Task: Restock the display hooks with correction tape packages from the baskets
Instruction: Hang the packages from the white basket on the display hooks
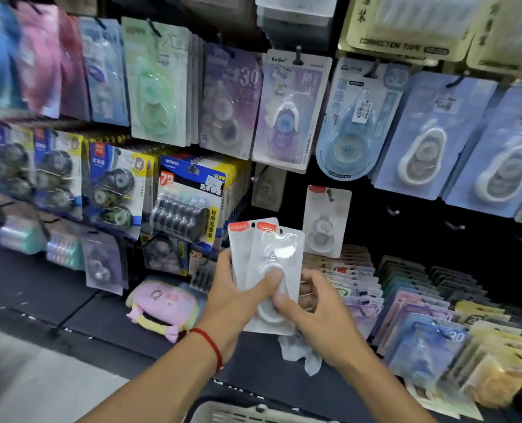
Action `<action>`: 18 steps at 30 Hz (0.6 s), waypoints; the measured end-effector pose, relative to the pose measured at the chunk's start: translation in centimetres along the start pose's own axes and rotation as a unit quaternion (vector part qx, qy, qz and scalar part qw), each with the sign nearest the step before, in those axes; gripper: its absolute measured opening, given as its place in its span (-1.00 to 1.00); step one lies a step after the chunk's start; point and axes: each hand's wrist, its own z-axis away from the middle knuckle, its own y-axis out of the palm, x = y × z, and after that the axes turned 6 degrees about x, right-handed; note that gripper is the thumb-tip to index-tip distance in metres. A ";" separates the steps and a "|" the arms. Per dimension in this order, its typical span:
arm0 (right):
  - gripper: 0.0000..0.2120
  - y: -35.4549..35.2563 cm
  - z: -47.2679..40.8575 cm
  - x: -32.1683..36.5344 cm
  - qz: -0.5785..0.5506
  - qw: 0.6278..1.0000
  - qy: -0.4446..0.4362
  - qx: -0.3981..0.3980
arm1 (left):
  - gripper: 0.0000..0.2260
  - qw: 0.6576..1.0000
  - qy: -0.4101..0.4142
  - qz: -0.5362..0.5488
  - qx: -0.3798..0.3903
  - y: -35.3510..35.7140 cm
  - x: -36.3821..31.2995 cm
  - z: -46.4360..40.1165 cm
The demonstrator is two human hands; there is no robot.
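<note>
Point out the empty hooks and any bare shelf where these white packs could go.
Bare hooks right of the lone white pack, under the blue packs. Bare dark shelf left of the pink pouch. Crowded: left hooks, filed cards at right.

Looking at a stationery shop: carded correction tape packages (287, 111) hanging in rows on display hooks (393, 211), a price sticker (362, 111) showing on one, more packs (412, 312) standing filed on the shelf (40, 285) below.
</note>
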 end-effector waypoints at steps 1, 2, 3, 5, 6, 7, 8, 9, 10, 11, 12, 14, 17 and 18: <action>-0.62 -0.1 0.1 0.1 -0.006 1.000 0.004 -0.007 | -0.34 1.000 -0.007 0.015 -0.002 0.1 -0.1 0.0; -0.64 -0.3 0.0 0.2 -0.014 1.000 0.009 -0.014 | -0.35 0.999 -0.019 0.033 0.000 0.3 -0.3 0.0; -0.66 -0.7 0.1 0.3 -0.028 0.999 0.014 -0.021 | -0.38 0.998 -0.036 0.050 0.008 0.4 -0.5 0.0; -0.67 -1.6 0.2 0.4 -0.063 0.997 0.026 -0.031 | -0.49 0.995 -0.062 0.067 0.030 0.5 -0.6 0.2; -0.68 -1.9 0.2 0.4 -0.073 0.996 0.028 -0.033 | -0.54 0.994 -0.064 0.073 0.039 0.6 -0.6 0.2; -0.69 -2.1 0.3 0.3 -0.074 0.996 0.025 -0.040 | -0.54 0.994 -0.059 0.080 0.043 0.6 -0.5 0.3; -0.71 -2.3 0.4 0.2 -0.070 0.996 0.015 -0.053 | -0.53 0.994 -0.051 0.085 0.040 0.6 -0.4 0.3; -0.73 -2.5 0.4 0.1 -0.059 0.996 0.003 -0.073 | -0.52 0.995 -0.042 0.085 0.031 0.6 -0.3 0.2; -0.73 -2.7 0.5 0.1 -0.040 0.994 -0.010 -0.098 | -0.51 0.996 -0.035 0.079 0.016 0.5 -0.3 0.1; -0.73 -3.0 0.4 0.1 -0.018 0.992 -0.021 -0.125 | -0.51 0.997 -0.030 0.068 -0.002 0.5 -0.2 0.0; -0.72 -3.3 0.3 0.1 -0.006 0.989 -0.031 -0.148 | -0.51 0.998 -0.026 0.055 -0.021 0.5 -0.2 -0.1; -0.71 -4.1 0.1 0.2 -0.019 0.984 -0.050 -0.172 | -0.52 0.998 -0.016 0.047 -0.047 0.3 -0.1 -0.3; -0.71 -4.9 -0.5 0.5 -0.041 0.981 -0.082 -0.173 | -0.49 0.998 -0.009 0.048 -0.049 0.4 -0.2 -0.4; -0.72 -5.0 -0.8 0.6 -0.045 0.980 -0.089 -0.171 | -0.48 0.998 -0.008 0.051 -0.045 0.4 -0.3 -0.4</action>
